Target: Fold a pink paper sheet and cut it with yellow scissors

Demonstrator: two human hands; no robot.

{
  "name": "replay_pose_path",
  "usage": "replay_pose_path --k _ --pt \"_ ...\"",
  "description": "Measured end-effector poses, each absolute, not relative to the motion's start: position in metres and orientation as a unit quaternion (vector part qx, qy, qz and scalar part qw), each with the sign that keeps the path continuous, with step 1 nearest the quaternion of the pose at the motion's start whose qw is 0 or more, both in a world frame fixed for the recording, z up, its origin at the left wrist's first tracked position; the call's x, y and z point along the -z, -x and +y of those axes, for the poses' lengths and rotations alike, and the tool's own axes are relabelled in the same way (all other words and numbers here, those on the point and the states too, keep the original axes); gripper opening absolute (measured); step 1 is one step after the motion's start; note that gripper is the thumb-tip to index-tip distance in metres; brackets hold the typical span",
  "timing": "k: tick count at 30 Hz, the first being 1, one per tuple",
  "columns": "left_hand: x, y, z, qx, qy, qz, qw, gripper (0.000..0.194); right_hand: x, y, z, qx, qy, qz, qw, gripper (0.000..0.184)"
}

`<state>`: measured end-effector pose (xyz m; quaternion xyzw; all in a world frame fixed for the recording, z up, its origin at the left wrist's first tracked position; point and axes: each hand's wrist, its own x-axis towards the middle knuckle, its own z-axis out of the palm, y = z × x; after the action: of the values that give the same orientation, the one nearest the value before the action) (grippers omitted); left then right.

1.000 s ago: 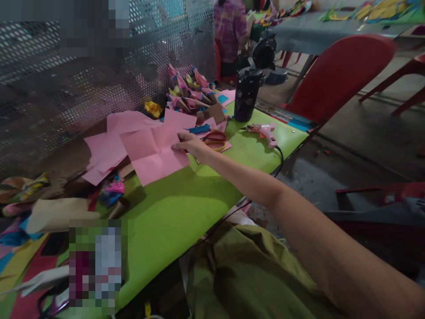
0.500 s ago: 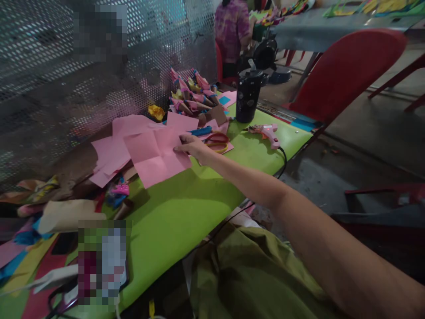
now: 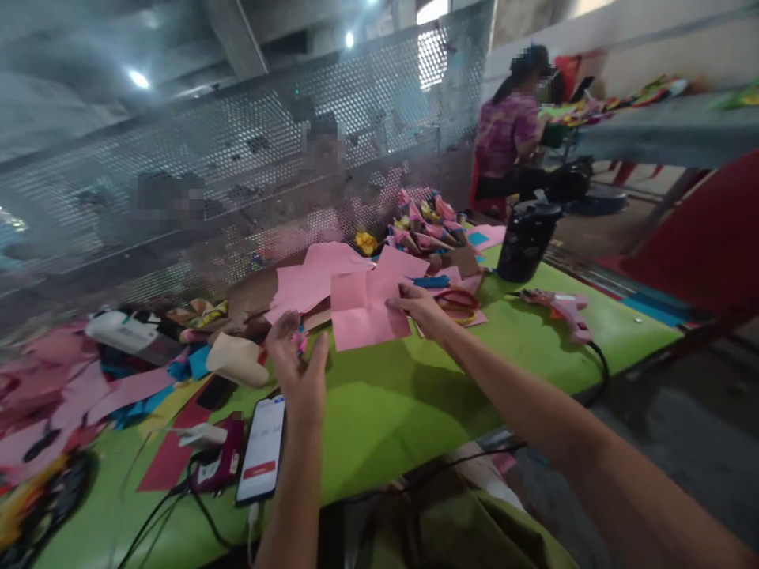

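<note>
My right hand (image 3: pixel 415 307) pinches the right edge of a creased pink paper sheet (image 3: pixel 361 316), held up over the green table (image 3: pixel 379 403). The fold lines cross near the sheet's middle. To its left, my left hand (image 3: pixel 296 352) is raised with thumb and fingers apart, holding nothing and not touching the sheet. More pink paper (image 3: pixel 314 273) lies behind. Just right of my right hand are scissors (image 3: pixel 456 304) with red and yellow handles, beside a blue item (image 3: pixel 431 281). Small pink and blue paper cones (image 3: pixel 427 225) are heaped at the back.
A pink glue gun (image 3: pixel 557 308) and a black tumbler (image 3: pixel 526 241) stand on the right. In front left lie a phone (image 3: pixel 261 450) with its cable, a power bank-like purple box (image 3: pixel 222 458) and paper scraps. A perforated metal panel (image 3: pixel 237 237) borders the back; another person (image 3: pixel 510 130) sits beyond.
My left hand has come into view and reaches toward the pink sheet. My right hand still holds the sheet. The camera view has swung left and up.
</note>
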<state>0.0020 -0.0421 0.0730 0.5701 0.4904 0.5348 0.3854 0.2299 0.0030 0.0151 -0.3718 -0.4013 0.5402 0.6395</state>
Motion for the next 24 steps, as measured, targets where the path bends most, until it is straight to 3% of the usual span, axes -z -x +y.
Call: replay_pose_path --k 3,7,14,18,24 --pt "-0.063 -0.023 -0.019 -0.598 -0.511 0.417 0.455 0.064 -0.012 -0.229 0.006 -0.545 0.363 -0.399 0.642 0.030" --pt "-0.040 -0.042 0.006 -0.541 -0.434 0.386 0.609 0.046 -0.009 -0.230 0.008 -0.522 0.366 -0.425 0.643 0.030" --pt "-0.012 -0.037 0.017 -0.583 -0.298 0.419 0.629 0.040 -0.009 -0.229 0.002 -0.541 0.361 -0.430 0.626 0.029" --pt "-0.012 -0.032 0.010 -0.537 -0.315 0.395 0.676 0.041 -0.011 -0.227 -0.003 -0.541 0.372 -0.428 0.622 0.029" --pt "-0.017 -0.035 0.000 -0.482 -0.312 0.407 0.710 0.027 -0.008 -0.227 -0.005 -0.545 0.382 -0.424 0.614 0.030"
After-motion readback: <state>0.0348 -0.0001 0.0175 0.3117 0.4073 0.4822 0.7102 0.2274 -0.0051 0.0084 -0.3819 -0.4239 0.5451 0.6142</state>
